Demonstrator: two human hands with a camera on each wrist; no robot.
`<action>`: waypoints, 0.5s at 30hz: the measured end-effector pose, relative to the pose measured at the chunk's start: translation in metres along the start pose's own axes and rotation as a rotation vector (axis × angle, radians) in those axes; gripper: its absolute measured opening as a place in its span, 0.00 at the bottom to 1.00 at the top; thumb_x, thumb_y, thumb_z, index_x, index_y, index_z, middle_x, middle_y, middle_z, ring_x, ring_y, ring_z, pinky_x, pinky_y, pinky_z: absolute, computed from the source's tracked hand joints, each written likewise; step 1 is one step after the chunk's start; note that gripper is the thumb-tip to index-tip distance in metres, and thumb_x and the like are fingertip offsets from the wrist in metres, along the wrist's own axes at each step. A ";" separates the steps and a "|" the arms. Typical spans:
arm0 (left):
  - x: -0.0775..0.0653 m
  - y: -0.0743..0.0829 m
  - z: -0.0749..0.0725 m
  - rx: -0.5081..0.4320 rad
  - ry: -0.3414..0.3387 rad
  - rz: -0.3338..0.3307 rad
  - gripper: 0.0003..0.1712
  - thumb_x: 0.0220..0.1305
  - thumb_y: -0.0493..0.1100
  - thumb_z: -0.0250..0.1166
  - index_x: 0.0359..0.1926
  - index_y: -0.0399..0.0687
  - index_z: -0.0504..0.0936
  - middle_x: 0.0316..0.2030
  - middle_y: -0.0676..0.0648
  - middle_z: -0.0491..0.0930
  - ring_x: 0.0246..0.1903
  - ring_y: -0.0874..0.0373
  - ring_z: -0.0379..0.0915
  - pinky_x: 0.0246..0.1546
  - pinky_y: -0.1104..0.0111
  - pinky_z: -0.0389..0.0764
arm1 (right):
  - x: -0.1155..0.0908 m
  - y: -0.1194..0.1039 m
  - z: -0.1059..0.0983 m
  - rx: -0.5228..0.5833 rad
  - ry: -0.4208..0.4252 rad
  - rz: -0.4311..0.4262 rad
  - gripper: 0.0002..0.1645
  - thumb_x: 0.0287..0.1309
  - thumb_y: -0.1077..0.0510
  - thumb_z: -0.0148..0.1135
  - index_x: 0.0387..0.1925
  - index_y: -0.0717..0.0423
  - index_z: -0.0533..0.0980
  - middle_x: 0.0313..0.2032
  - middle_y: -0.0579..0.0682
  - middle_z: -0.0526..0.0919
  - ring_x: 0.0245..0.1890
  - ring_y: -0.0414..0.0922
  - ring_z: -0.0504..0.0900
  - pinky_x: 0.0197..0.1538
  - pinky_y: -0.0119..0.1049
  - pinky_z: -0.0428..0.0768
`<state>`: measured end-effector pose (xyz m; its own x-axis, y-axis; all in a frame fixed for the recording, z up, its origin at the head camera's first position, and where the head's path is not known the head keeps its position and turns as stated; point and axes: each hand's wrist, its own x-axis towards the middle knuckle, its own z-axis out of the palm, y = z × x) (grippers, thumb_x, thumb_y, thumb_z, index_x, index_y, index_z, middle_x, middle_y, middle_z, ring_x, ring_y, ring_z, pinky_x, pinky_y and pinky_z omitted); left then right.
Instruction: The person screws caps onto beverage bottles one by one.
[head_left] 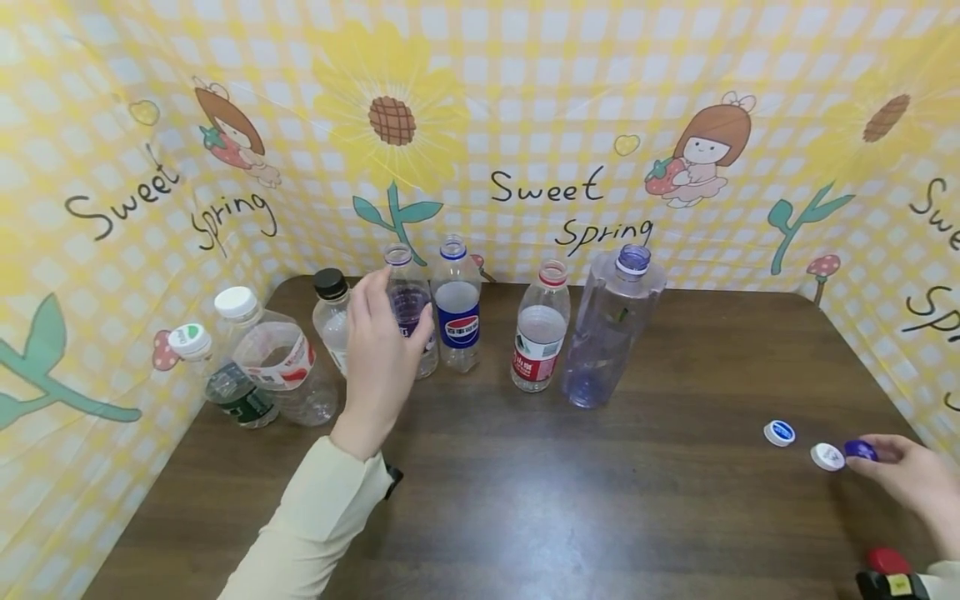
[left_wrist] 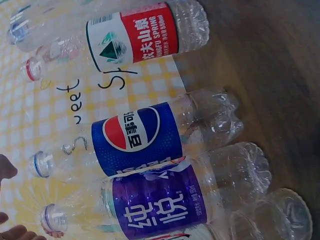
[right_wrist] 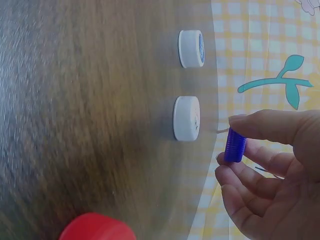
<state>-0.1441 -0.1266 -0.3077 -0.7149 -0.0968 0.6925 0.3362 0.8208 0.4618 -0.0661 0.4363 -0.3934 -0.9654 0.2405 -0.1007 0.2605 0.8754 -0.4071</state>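
Observation:
My right hand [head_left: 911, 475] pinches a purple bottle cap [right_wrist: 235, 145] between thumb and fingers, at the right of the table. Beside it lie a white cap [right_wrist: 187, 118] and a white cap with a blue top [right_wrist: 191, 49]. My left hand [head_left: 386, 342] is raised with fingers spread in front of a capless bottle with a purple label [left_wrist: 157, 200]. In the left wrist view its fingertips [left_wrist: 15, 232] show apart from that bottle's neck. To the right stands a capless Pepsi bottle [head_left: 459, 312].
A red-label bottle [head_left: 538, 333] and a large purplish bottle [head_left: 607, 333], both capless, stand further right. At the left are a black-capped bottle [head_left: 331, 308] and two white-capped bottles, one wide [head_left: 281, 367], one green-labelled [head_left: 232, 387]. A red cap [right_wrist: 97, 229] lies near the right wrist.

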 end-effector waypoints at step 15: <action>0.034 0.005 0.009 0.001 -0.175 -0.330 0.44 0.64 0.48 0.62 0.71 0.34 0.50 0.64 0.32 0.59 0.61 0.40 0.59 0.65 0.51 0.66 | 0.001 -0.009 0.004 0.006 -0.023 0.006 0.30 0.59 0.58 0.59 0.50 0.82 0.65 0.42 0.80 0.76 0.43 0.75 0.73 0.41 0.57 0.69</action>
<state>-0.1724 -0.1212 -0.2868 -0.8789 -0.2584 0.4010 0.0694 0.7624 0.6434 -0.0696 0.4264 -0.3937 -0.9639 0.2357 -0.1237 0.2659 0.8716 -0.4118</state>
